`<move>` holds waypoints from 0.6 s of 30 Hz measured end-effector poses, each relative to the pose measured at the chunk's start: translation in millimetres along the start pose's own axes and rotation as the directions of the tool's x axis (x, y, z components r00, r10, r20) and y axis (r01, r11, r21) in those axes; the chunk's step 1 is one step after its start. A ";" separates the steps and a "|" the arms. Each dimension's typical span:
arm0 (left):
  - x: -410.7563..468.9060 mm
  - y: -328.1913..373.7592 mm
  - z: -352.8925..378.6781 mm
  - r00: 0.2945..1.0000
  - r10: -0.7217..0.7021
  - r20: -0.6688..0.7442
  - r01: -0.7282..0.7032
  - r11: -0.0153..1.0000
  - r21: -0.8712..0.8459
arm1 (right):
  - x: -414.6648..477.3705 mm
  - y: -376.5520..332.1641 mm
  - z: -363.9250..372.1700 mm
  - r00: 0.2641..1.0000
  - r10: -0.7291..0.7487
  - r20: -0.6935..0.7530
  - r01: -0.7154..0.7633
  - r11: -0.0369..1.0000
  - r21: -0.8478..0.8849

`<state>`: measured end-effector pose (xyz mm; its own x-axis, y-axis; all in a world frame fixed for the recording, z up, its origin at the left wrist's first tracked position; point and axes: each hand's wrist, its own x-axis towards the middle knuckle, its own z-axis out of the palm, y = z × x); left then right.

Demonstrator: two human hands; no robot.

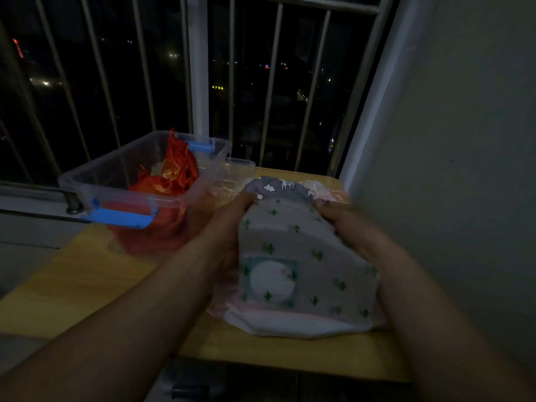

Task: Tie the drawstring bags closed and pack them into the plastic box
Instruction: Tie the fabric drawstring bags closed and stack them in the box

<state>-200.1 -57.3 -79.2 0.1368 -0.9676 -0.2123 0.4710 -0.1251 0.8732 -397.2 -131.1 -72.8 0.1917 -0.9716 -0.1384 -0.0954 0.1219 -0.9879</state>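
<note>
A pale drawstring bag with green cactus prints [301, 250] stands on the wooden table, lifted at its far end between both hands. My left hand [229, 224] grips its left side near the top, and my right hand [345, 224] grips the right side. Behind it lies a grey bag with white animal prints [278, 185]. Under it lie flat white and pink bags [290, 323]. A clear plastic box with blue latches [121, 181] stands at the left and holds red drawstring bags with gold embroidery [174, 175].
The wooden table [95, 271] stands against a metal window railing [200, 82]; it is dark outside. A white wall [464, 140] runs close along the table's right side. The box's clear lid [237, 166] lies behind it.
</note>
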 end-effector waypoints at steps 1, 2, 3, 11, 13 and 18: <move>-1.9 -0.8 2.1 1.000 0.013 -0.006 -0.012 0.999 0.036 | -1.5 -0.8 -0.8 0.999 -0.041 0.005 0.042 0.998 -0.050; -2.1 0.7 3.1 1.000 0.010 -0.008 -0.010 0.999 0.042 | -3.3 -2.3 -0.3 0.997 -0.079 0.017 0.080 0.992 -0.095; -2.3 3.3 4.4 1.000 -0.007 -0.008 0.008 0.999 0.048 | -2.5 -2.0 -0.2 0.992 -0.125 0.031 0.128 0.981 -0.143; 14.8 0.5 -15.6 0.994 -0.014 -0.112 -0.010 0.977 -0.211 | 4.3 0.1 6.9 0.954 -0.296 -0.057 0.279 0.938 -0.204; 10.3 -4.3 -8.8 0.990 0.099 -0.098 -0.099 0.995 -0.002 | 7.3 0.0 6.5 0.959 -0.279 -0.060 0.266 0.949 -0.168; 24.0 -7.9 -16.7 0.830 0.545 -0.118 -0.385 0.715 0.584 | 5.2 -3.5 9.0 0.968 -0.246 -0.051 0.243 0.968 -0.053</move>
<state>-186.0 -75.9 -98.5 0.4731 -0.8456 0.2473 -0.2249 0.1554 0.9619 -387.1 -134.7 -70.6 0.1594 -0.9808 0.1127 -0.0974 -0.1292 -0.9868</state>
